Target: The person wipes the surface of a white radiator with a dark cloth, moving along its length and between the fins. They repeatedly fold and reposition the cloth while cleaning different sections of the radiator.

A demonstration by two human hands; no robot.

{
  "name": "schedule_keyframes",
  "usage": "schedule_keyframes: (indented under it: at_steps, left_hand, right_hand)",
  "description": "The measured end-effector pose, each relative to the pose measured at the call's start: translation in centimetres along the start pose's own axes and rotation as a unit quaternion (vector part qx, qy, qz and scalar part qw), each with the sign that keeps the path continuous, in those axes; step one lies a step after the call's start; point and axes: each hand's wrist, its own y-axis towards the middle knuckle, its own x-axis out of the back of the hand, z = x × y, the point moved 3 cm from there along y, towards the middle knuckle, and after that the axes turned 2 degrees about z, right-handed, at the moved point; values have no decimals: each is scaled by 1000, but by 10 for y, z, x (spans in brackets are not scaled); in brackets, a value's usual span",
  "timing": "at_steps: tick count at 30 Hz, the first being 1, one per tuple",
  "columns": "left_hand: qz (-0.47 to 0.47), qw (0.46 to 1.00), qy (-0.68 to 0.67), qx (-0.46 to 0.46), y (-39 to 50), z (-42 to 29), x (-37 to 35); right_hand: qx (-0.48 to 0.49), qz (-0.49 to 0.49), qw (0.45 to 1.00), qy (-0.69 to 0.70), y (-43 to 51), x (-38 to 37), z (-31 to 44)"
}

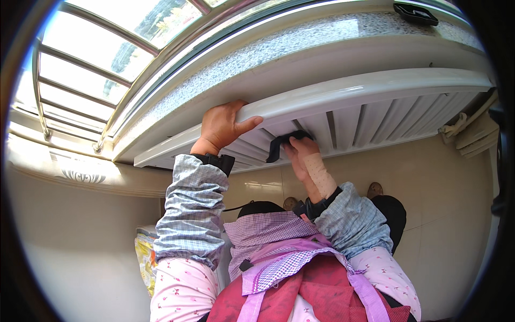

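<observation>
A white slatted radiator (382, 116) stands below a speckled stone windowsill (241, 60). My left hand (222, 125) grips its smooth top rail (342, 92), with the thumb on the near side and the other fingers hidden over the far edge. Lower down, my right hand (301, 155) has a dark cloth (277, 147) in its fingers and presses it against the vertical slats. Part of the cloth hangs loose to the left. A beige bandage or tape (320, 173) with small dots covers the right wrist.
Metal window bars (92, 66) rise at the upper left. A black object (415, 14) lies on the sill at the upper right. Tied beige curtain fabric (478, 124) hangs by the radiator's right end. A yellow patterned item (145, 257) is beside my left arm, above the tiled floor (434, 201).
</observation>
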Motion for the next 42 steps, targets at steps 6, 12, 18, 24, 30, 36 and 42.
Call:
schedule_keyframes:
  at_steps: [6, 12, 18, 24, 30, 36, 42]
  left_hand:
    - [-5, 1000, 16, -7, 0, 4, -4]
    - [-25, 999, 26, -29, -4, 3, -3]
    - [-32, 998, 40, -26, -6, 3, -2]
    - [-52, 996, 67, -26, -9, 5, -5]
    - [-177, 982, 68, 4, -26, -19, -21]
    - [-151, 984, 87, 48, -39, -73, -43]
    - [-118, 988, 78, 60, -36, -83, -32]
  right_hand:
    - [28, 87, 996, -7, -30, -31, 52]
    - [60, -8, 989, -137, -76, 1, 101]
    - [117, -32, 969, -215, -136, 9, 161]
    - [190, -69, 949, -242, -197, 1, 199]
    - [307, -32, 913, -268, -262, -11, 249]
    - [401, -78, 849, -334, -292, 0, 311]
    - [627, -199, 498, -565, -259, -63, 338]
